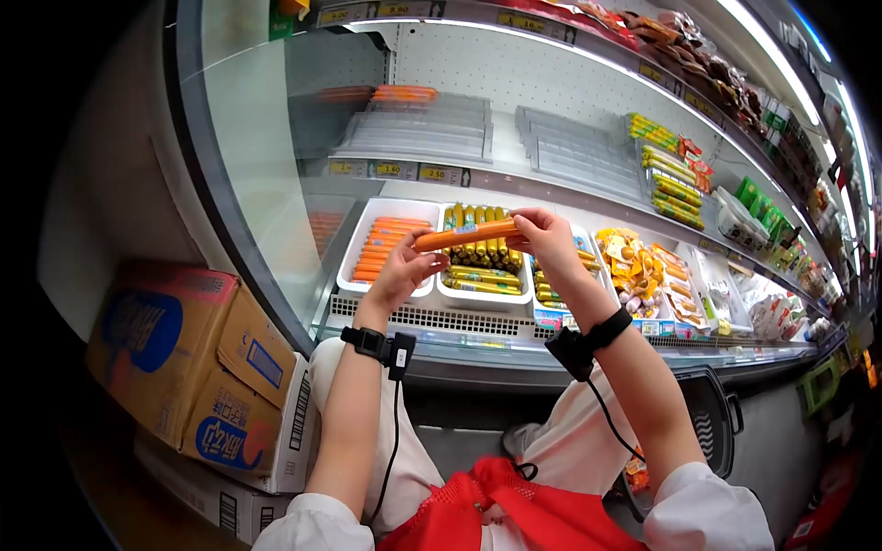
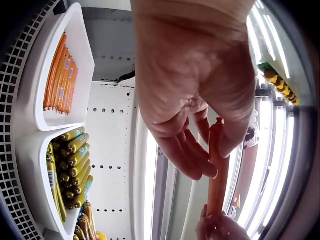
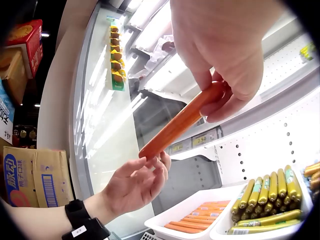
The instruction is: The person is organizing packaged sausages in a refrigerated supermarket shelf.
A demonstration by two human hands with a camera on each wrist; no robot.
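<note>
- Orange casing (image 3: 179, 124) is wrapped round a slim sausage (image 1: 464, 237), which is held up in the air, stretched crosswise from left to right, with a small printed label (image 1: 468, 229) turned upward.
- A light weight is to be expected; the body is judged firm yet slightly yielding, since no sag is seen between the two grips.
- Because the surface looks smooth and somewhat shiny, slipping could be met; a steady, mild pinch would be advised, as the filling might be dented or the casing split by hard squeezing or sharp bending.
- The surest hold is judged to be found close to each end; at the left one a small gathered tip (image 2: 219, 120) is shown, probably too slight to be gripped alone.
- By the left hand (image 1: 402, 275), the left end is pinched between thumb and fingertip, the other fingers being bent.
- By the right hand (image 1: 546, 241), the right end is pinched between thumb and fingers.
- On the left of the display, similar orange sausages (image 1: 386, 241) are laid in a white tray (image 1: 353, 284); just to its right, green-wrapped sausages (image 1: 485, 275) are heaped in a second tray (image 1: 485, 299).
- Farther right, yellow packets (image 1: 625, 259) are set out.
- On the near left, cardboard boxes (image 1: 165, 349) are stacked; on the near right, a black basket (image 1: 719, 395) is placed.
</note>
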